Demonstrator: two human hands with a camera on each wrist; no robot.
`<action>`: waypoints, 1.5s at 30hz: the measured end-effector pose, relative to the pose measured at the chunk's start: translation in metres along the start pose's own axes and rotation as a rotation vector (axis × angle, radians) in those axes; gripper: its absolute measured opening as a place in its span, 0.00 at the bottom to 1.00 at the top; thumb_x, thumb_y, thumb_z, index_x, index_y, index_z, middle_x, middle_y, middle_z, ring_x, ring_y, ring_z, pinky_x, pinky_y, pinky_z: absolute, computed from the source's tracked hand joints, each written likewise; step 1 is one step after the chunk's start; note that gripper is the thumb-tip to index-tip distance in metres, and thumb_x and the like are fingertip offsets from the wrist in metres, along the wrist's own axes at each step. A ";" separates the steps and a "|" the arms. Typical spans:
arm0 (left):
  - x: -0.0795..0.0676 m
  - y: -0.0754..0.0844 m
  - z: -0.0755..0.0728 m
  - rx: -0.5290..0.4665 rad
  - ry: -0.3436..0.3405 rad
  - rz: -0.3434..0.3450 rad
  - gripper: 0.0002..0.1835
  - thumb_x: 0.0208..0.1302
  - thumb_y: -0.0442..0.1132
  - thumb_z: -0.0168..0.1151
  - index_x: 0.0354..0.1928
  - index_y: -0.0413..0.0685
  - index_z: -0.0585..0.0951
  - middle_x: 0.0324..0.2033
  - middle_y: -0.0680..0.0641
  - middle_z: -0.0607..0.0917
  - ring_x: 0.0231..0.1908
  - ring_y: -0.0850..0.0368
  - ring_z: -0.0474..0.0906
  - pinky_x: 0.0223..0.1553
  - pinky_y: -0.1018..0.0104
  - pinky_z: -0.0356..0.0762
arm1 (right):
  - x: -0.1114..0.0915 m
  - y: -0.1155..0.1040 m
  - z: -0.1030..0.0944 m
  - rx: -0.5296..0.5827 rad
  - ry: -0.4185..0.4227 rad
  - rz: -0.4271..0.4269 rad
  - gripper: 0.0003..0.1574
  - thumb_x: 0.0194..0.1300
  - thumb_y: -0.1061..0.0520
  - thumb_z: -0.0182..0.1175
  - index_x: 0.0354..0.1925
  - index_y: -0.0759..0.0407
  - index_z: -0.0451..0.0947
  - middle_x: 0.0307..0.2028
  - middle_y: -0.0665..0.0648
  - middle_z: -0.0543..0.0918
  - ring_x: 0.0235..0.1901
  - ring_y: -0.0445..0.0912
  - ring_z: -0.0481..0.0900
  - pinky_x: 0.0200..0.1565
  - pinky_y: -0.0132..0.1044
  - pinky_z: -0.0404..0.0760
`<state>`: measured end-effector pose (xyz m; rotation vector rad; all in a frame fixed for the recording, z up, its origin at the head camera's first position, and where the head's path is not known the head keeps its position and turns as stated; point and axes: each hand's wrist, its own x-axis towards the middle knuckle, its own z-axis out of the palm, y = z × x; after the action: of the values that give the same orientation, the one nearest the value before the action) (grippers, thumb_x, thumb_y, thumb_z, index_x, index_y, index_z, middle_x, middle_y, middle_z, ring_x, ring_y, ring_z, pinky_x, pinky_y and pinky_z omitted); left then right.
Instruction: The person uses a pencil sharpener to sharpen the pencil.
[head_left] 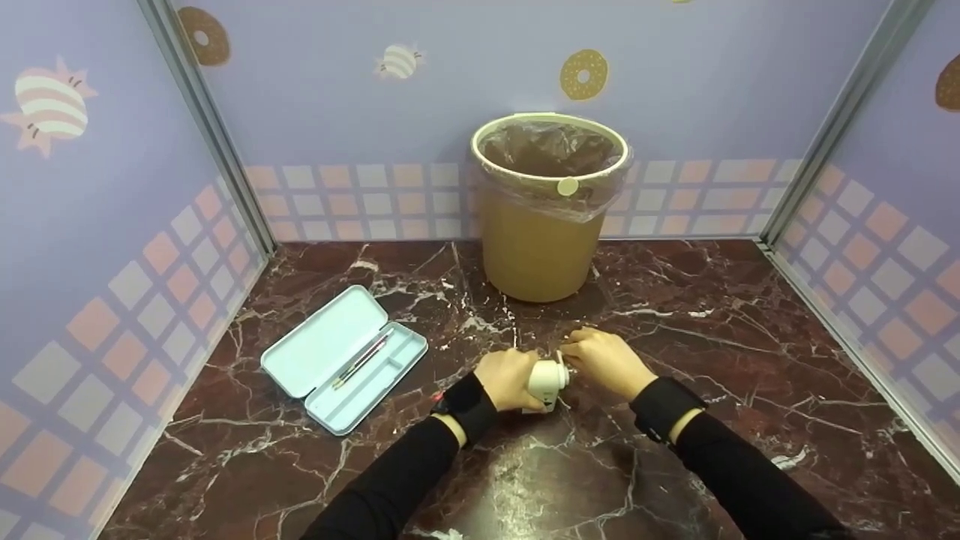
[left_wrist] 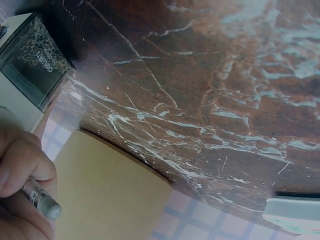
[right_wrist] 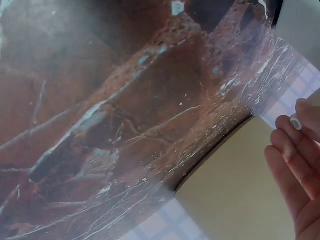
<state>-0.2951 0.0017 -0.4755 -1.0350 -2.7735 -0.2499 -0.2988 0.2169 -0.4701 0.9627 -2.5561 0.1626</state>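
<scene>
The sharpener (head_left: 549,382) was at the worktop (head_left: 720,375), contact unclear; the left grip (head_left: 508,379) was wrapped round it and a pencil (left_wrist: 47,204), presumably bracing both against turning. The right grip (head_left: 604,358), beside the sharpener, pinched its knob (right_wrist: 296,123), apparently for crank control. Open case (head_left: 326,341) left of the sharpener and bin (head_left: 536,247) behind it likely left the arms room.

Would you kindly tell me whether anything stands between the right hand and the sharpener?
Nothing visible does: the right hand pinches a small white knob beside the sharpener, while the left hand grips the sharpener from the other side.
</scene>
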 end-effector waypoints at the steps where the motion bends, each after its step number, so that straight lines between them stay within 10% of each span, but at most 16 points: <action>1: 0.000 0.000 0.000 0.000 0.003 0.000 0.30 0.40 0.59 0.83 0.37 0.47 0.81 0.29 0.48 0.89 0.28 0.53 0.86 0.27 0.59 0.83 | -0.001 0.000 0.001 0.002 -0.007 -0.003 0.02 0.61 0.62 0.69 0.31 0.55 0.85 0.31 0.56 0.86 0.32 0.51 0.84 0.32 0.47 0.84; 45: 0.002 0.007 -0.001 -0.005 -0.017 -0.129 0.30 0.34 0.59 0.85 0.36 0.49 0.84 0.30 0.49 0.90 0.29 0.53 0.86 0.26 0.59 0.81 | -0.057 -0.033 -0.009 0.111 0.049 -0.172 0.07 0.58 0.58 0.73 0.36 0.55 0.86 0.31 0.49 0.82 0.31 0.40 0.78 0.33 0.31 0.80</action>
<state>-0.2913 0.0080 -0.4737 -0.8636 -2.8600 -0.2663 -0.2356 0.2290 -0.4861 1.2002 -2.4273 0.2774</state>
